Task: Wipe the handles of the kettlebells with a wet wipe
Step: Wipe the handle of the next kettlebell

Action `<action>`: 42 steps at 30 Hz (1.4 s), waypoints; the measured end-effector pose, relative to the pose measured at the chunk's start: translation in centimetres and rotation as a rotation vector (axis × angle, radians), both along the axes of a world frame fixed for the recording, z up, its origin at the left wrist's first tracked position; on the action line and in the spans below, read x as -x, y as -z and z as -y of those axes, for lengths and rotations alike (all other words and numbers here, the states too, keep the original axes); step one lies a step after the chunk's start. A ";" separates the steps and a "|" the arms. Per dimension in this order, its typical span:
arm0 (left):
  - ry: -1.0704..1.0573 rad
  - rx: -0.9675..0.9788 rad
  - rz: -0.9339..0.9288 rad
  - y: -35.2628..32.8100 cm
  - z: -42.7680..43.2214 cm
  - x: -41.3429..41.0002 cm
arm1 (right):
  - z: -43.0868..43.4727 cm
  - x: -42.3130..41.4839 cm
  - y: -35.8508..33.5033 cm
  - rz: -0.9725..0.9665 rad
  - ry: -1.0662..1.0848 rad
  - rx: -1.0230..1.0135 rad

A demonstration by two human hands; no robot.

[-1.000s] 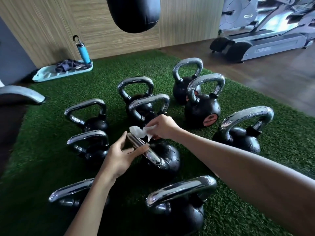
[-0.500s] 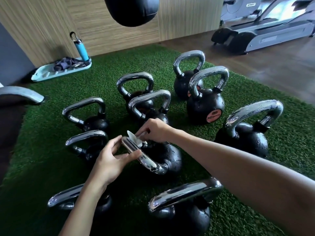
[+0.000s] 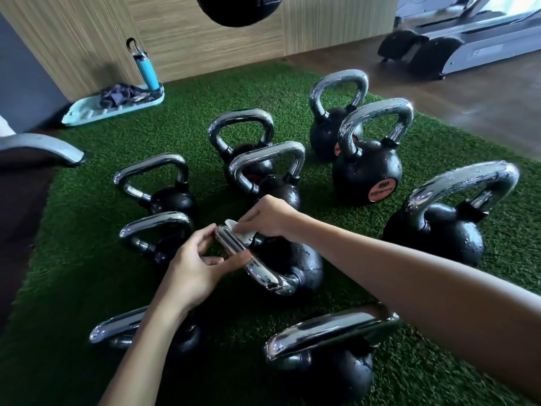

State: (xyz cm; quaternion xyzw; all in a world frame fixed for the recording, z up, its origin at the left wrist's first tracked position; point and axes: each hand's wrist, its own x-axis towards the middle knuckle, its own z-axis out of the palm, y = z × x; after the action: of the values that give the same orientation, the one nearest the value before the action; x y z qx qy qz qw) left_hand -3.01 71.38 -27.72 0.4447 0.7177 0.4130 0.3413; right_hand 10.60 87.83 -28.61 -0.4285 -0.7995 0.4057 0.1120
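Observation:
Several black kettlebells with chrome handles stand on green turf (image 3: 87, 230). The centre kettlebell (image 3: 295, 268) is tipped toward me, its chrome handle (image 3: 257, 268) slanting from upper left to lower right. My left hand (image 3: 199, 265) grips that handle from the left, thumb over the bar. My right hand (image 3: 269, 218) pinches a white wet wipe (image 3: 241, 232) against the handle's far end. Part of the wipe is hidden under my fingers.
Kettlebells ring the centre one, the nearest at the front (image 3: 330, 356) and left (image 3: 158, 238). A punching bag (image 3: 237, 10) hangs overhead. A teal tray (image 3: 87, 112) with cloth and a blue bottle (image 3: 146, 68) lies by the wooden wall. A treadmill (image 3: 468, 45) stands back right.
My right hand has brought the wipe down from above the handle onto its far end. My left hand has shifted its hold along the bar. The camera has tilted down slightly.

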 end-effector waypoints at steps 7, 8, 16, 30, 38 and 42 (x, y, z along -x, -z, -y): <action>0.002 0.013 -0.085 -0.2 -0.1 0.0 | -0.1 -0.3 0.2 -0.005 0.021 -0.109; 0.004 0.014 -0.088 -0.3 -0.1 0.0 | -0.1 -0.1 0.2 0.012 0.023 -0.126; 0.016 0.008 -0.109 -0.1 0.1 0.2 | -1.0 -0.1 -0.3 0.125 -0.197 -0.117; 0.046 0.034 -0.174 -0.6 0.3 0.6 | -0.6 0.6 0.6 -0.057 -0.102 -0.132; 0.040 0.056 -0.211 -0.4 0.2 1.2 | 2.1 -0.9 -1.3 -0.284 -0.143 -0.017; 0.047 0.063 -0.234 -0.4 0.2 1.2 | 2.9 -3.9 -1.7 -0.249 -0.254 0.043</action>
State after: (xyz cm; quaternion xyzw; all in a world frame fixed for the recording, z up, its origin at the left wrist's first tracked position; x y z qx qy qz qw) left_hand -4.23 71.20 -27.29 0.4958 0.7547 0.3271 0.2786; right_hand 14.52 84.94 -26.86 -0.2729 -0.8183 0.4836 0.1485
